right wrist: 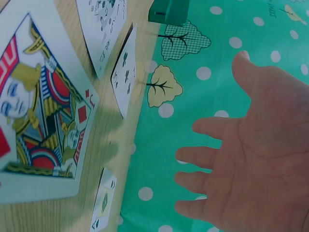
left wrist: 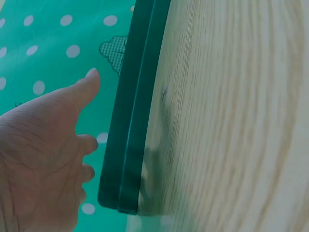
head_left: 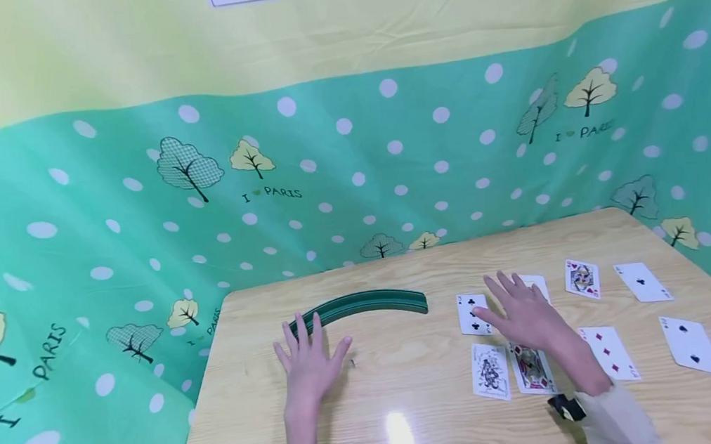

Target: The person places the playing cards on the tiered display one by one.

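Observation:
A curved green card holder [head_left: 362, 302] lies on the table. My left hand [head_left: 308, 371] is spread over its left end, fingers straight and holding nothing; in the left wrist view the hand [left wrist: 43, 154] is beside the holder [left wrist: 130, 111]. My right hand [head_left: 525, 313] hovers over face-up playing cards, fingers spread and empty. It partly covers a card [head_left: 537, 285] behind it. Near it lie a club card [head_left: 470, 319], a joker [head_left: 490, 371] and a jack of diamonds [head_left: 532, 370]. The jack [right wrist: 43, 106] looms large in the right wrist view.
Farther right lie a face card [head_left: 582, 278], an ace of clubs [head_left: 643, 283], a three of diamonds [head_left: 609, 353] and a two of spades [head_left: 691, 345]. A green and yellow dotted cloth [head_left: 386, 135] hangs behind the wooden table [head_left: 419, 364].

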A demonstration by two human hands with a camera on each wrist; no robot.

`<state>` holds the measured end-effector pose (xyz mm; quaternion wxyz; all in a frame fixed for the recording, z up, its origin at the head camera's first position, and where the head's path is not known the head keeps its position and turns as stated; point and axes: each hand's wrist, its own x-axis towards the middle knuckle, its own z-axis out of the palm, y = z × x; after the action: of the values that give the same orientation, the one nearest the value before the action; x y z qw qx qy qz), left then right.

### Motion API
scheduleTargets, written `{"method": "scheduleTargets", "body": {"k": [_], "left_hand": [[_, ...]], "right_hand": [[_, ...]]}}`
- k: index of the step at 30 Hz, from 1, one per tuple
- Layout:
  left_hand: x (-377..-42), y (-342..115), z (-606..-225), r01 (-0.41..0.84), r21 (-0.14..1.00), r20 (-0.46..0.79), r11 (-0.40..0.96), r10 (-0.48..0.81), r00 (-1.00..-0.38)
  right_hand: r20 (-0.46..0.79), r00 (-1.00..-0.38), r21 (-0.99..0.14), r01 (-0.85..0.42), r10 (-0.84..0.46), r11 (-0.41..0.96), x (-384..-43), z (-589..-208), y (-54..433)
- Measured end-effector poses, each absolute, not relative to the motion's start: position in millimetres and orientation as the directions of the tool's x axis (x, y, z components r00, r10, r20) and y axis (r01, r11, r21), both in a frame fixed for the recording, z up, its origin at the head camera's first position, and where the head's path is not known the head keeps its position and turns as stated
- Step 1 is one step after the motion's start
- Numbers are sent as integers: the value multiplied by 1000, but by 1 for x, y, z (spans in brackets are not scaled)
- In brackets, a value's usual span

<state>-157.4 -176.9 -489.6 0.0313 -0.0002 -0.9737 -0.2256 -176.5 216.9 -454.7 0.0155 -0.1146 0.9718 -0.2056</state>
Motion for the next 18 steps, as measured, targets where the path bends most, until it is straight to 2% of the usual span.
{"method": "scheduleTargets", "body": {"k": [10, 14, 18], "left_hand": [[-159, -200, -490, -48, 545, 8, 837, -63, -998], [-162, -206, -493, -60, 649, 7, 759, -84, -996], [-166, -212, -499, -60, 779, 22, 625, -123, -992]], "right_hand": [[-12, -974, -439, -197, -225, 876, -181, -450, 231], [-8, -975, -489, -188, -221, 852, -181, -450, 235], [13, -977, -516, -190, -214, 835, -183, -452, 239]]}}
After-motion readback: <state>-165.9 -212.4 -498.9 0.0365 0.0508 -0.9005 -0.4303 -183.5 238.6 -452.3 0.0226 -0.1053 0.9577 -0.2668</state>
